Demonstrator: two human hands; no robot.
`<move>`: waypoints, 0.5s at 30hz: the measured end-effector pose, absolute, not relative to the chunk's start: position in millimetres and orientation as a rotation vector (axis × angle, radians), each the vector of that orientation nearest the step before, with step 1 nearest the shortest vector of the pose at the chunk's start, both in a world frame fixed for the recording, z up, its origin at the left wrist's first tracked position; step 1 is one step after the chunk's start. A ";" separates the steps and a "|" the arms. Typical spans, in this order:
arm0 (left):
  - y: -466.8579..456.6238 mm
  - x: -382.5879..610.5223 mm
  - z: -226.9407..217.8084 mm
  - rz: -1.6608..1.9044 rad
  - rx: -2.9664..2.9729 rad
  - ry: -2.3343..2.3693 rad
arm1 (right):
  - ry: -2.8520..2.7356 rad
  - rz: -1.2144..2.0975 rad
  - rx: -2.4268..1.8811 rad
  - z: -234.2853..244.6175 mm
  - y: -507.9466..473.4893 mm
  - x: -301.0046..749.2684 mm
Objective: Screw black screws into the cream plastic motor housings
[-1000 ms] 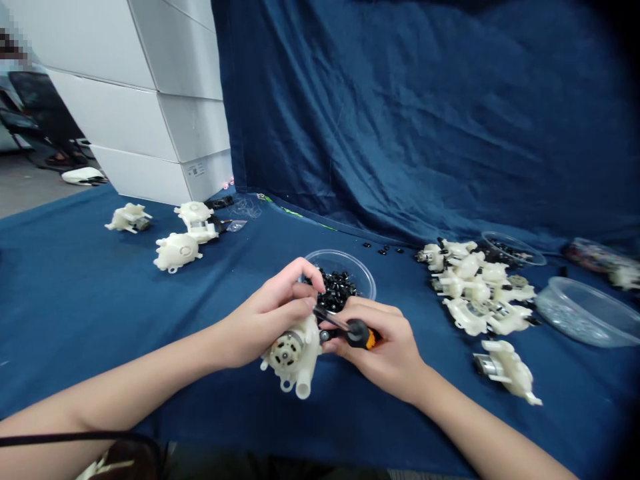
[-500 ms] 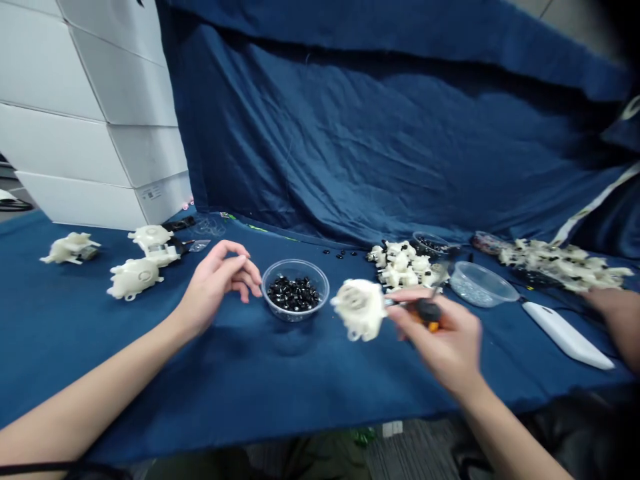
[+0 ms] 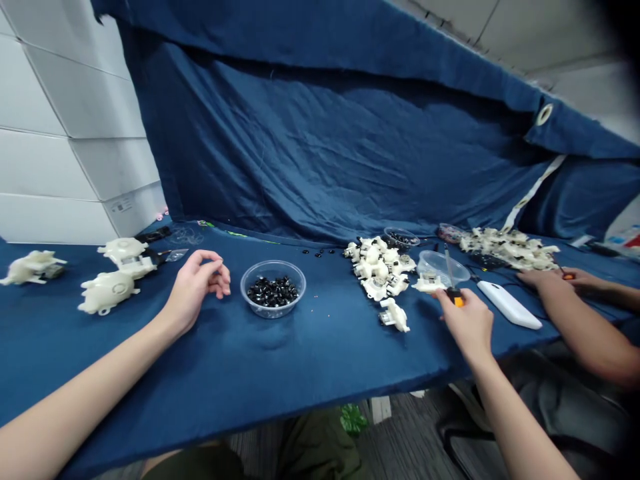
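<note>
My right hand (image 3: 469,321) grips a screwdriver (image 3: 454,293) with a black and orange handle, its shaft pointing up. A cream plastic housing (image 3: 429,284) is at the thumb and fingertips of that hand; whether they grip it I cannot tell. Nearby on the cloth lies another cream housing (image 3: 395,315), just in front of a pile of such housings (image 3: 377,265). My left hand (image 3: 197,290) hovers above the table, fingers loosely bent and nothing seen in them. To its right stands a clear round bowl (image 3: 273,311) of small black parts.
Cream housings (image 3: 110,290) lie at the left, by stacked white boxes (image 3: 50,163). Toward the right are a clear tub (image 3: 443,267), a white elongated device (image 3: 509,305) and a heap of housings (image 3: 510,247). Another person's hands (image 3: 543,280) work there.
My view has swung to the right. My right hand has moved right and away from me with the screwdriver, off to the pile's right side. The left hand has drawn slightly away from the bowl.
</note>
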State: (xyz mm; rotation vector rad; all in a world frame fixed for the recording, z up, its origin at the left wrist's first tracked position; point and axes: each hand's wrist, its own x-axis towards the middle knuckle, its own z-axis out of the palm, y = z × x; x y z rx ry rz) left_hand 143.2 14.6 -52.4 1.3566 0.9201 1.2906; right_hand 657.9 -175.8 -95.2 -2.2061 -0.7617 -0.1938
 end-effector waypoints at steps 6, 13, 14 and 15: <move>17.2 141.4 -54.4 1.290 1.377 0.932 | -0.793 0.036 -2.304 -117.7 -162.5 661.9; 18.6 141.6 -58.4 1.288 1.436 0.966 | -0.728 -0.209 -2.295 -124.4 -196.3 620.8; 18.5 141.5 -59.4 1.287 1.455 0.977 | -0.725 -0.240 -2.273 -124.5 -202.7 607.4; 18.5 141.3 -60.6 1.286 1.478 0.991 | -0.747 -0.249 -2.247 -124.0 -209.2 592.4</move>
